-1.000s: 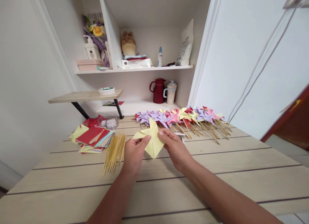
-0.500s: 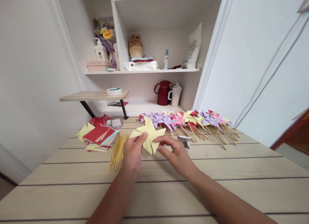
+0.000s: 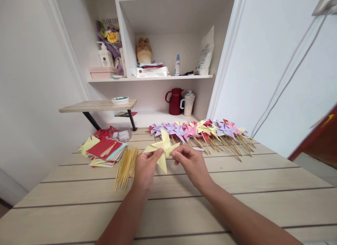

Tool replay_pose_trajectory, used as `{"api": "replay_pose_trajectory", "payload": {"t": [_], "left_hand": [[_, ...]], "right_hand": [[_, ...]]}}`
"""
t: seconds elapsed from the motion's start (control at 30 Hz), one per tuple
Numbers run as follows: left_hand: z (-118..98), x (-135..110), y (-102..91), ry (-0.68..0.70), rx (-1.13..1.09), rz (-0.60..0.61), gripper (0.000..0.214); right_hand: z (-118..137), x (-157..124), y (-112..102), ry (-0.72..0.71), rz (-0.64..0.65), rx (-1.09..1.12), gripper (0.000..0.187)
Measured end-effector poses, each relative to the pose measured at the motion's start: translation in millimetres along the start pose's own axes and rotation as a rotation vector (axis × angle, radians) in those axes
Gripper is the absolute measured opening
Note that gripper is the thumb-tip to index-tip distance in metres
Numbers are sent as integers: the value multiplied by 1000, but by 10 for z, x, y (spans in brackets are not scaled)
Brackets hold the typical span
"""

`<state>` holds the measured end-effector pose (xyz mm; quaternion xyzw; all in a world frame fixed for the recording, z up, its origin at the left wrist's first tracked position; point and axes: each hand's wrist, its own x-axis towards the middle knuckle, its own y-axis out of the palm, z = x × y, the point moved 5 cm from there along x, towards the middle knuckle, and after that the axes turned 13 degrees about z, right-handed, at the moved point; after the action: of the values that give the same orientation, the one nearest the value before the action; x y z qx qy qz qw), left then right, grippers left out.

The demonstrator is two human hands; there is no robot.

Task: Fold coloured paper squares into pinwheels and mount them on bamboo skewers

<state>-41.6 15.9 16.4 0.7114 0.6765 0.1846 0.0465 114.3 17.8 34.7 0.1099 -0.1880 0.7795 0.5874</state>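
A yellow paper pinwheel (image 3: pixel 163 148) is held above the wooden table (image 3: pixel 237 199) between both hands. My left hand (image 3: pixel 145 169) pinches its lower left blade with thumb and fingers. My right hand (image 3: pixel 190 162) pinches the pinwheel's right side near the centre, fingers curled. A bundle of bamboo sticks (image 3: pixel 126 163) lies just left of my left hand. Behind the hands runs a row of finished pinwheels on sticks (image 3: pixel 202 131) in purple, pink, yellow and red.
A stack of coloured paper squares (image 3: pixel 104 151) lies at the left, with a clear plastic box (image 3: pixel 120 134) behind it. A small raised shelf (image 3: pixel 97 105) holds a tape roll (image 3: pixel 120 100). A red jug (image 3: pixel 174 101) and a mug (image 3: pixel 188 103) stand in the wall niche.
The pinwheel's blades have been folded in further toward the centre. My right hand has moved from its lower edge up to its right side. The view shifted slightly.
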Motion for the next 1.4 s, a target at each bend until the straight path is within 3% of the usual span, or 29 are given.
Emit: {"api": "replay_pose_trajectory", "payload": {"t": [0.47, 1.4], "left_hand": [[-25, -16, 51, 8, 9, 17, 33], [-25, 3, 55, 26, 111, 47, 32]], "right_hand": [[-8, 4, -13, 32, -31, -52, 25], [141, -8, -45, -140, -53, -372, 18]]}}
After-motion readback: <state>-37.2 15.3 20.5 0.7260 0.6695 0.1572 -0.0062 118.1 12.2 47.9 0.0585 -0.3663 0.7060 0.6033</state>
